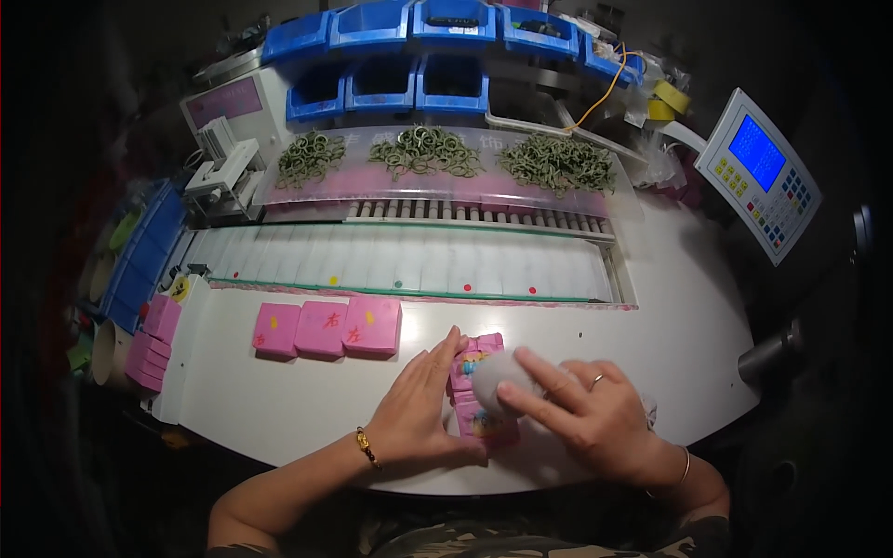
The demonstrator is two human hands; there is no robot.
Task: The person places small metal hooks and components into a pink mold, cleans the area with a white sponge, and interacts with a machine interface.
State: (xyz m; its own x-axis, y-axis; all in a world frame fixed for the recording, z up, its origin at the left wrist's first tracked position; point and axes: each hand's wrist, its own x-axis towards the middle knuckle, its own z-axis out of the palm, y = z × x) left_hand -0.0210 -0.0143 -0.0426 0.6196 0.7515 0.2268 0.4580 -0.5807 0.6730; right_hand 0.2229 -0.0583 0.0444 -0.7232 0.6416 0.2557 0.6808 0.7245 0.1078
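Note:
An opened pink rubber mold [493, 430] lies on the white table in front of me, its inner faces up, with blue, yellow and dark marks on them. My left hand [420, 402] rests along its left side, fingers stretched and thumb apart at the near edge. My right hand [595, 409] grips a round, pale grey pad [495, 383] that looks soft, perhaps a cloth powder bag. That pad is over the middle of the mold and hides part of it; whether it touches cannot be told.
Pink blocks [321, 328] with red and yellow marks sit left of my hands. Beyond runs a white segmented conveyor [400, 265], then a clear sheet [363, 192] bearing green ring-like piles [423, 152]. Blue bins [379, 86] stand behind. A control panel [763, 172] rises at right.

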